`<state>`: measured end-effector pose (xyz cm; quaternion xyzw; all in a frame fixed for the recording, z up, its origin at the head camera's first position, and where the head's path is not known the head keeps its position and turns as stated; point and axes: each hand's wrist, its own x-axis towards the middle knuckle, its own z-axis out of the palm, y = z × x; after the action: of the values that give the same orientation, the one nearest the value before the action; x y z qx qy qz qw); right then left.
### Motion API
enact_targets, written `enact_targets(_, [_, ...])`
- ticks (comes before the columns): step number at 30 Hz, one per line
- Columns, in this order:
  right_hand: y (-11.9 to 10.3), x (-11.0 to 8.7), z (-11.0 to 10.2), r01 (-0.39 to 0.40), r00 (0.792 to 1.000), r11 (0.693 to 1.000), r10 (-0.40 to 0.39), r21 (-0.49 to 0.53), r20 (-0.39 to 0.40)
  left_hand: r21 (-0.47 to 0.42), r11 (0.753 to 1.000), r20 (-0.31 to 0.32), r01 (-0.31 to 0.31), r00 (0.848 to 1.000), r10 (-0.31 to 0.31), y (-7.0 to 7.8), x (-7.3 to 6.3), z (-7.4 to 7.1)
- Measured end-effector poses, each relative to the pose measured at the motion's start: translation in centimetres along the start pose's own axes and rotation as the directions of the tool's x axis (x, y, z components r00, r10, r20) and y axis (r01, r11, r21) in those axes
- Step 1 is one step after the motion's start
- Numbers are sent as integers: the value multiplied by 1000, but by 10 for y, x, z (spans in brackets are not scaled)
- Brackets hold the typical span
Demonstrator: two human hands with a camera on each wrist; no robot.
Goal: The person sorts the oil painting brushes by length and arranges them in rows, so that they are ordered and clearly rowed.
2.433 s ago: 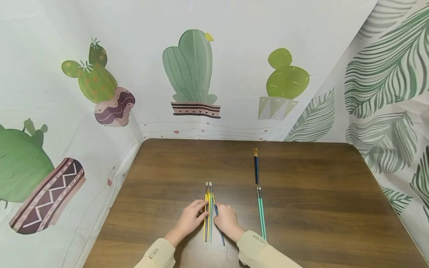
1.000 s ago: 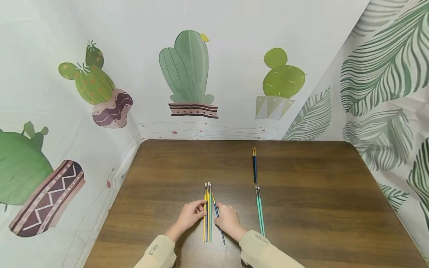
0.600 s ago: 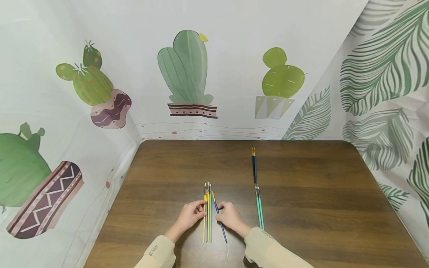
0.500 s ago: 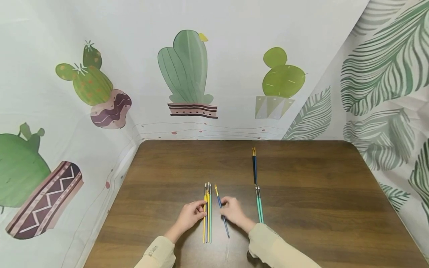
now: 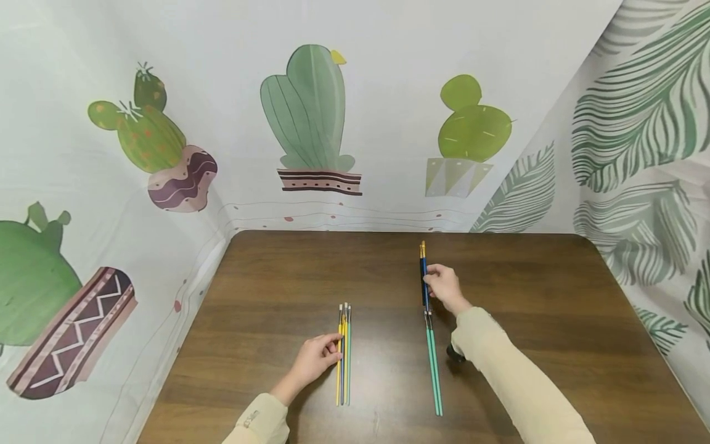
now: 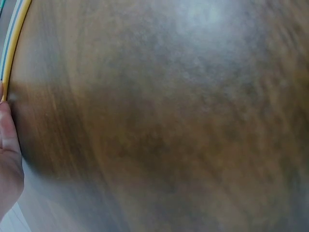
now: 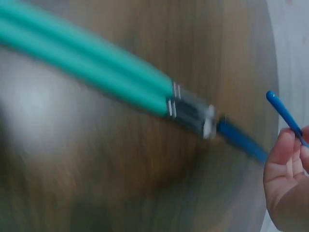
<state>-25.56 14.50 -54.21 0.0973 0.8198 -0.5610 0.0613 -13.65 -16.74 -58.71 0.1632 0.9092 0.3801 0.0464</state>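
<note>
My right hand (image 5: 445,285) pinches a blue paintbrush (image 7: 282,110) between thumb and fingers. In the right wrist view its rounded end stands clear of the tabletop. Beneath it lie dark blue paintbrushes (image 7: 241,140), partly covered in the head view. A pair of mint-green paintbrushes (image 5: 434,370) lies just nearer, white bristles pointing away. My left hand (image 5: 315,357) rests its thumb and fingertips against the left side of several yellow, blue and green paintbrushes (image 5: 342,382), side by side. At the left wrist view's edge, its fingers touch a yellow paintbrush (image 6: 17,34).
The brown wooden table (image 5: 266,271) has rounded far corners. White hangings with a printed cactus (image 5: 318,117) and leaves stand behind it and along its sides. A dark object (image 5: 455,354) shows under the right sleeve.
My right hand has carried the blue paintbrush from beside the left bundle, right and away, to above the dark blue paintbrushes. The left hand has stayed at the bundle.
</note>
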Motion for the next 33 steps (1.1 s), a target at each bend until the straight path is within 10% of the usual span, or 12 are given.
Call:
enact_targets(13, [17, 21, -16, -50, 998, 995, 48, -82, -29, 4, 998, -45, -61, 997, 61, -2, -3, 0])
enact_targets(21, [27, 23, -18, -52, 998, 982, 44, -179, -51, 2, 1000, 8, 5, 1000, -5, -2, -3, 1])
enact_targets(33, [25, 30, -12, 37, 998, 892, -59, -451, -36, -1, 1000, -5, -12, 1000, 12, 1, -1, 0])
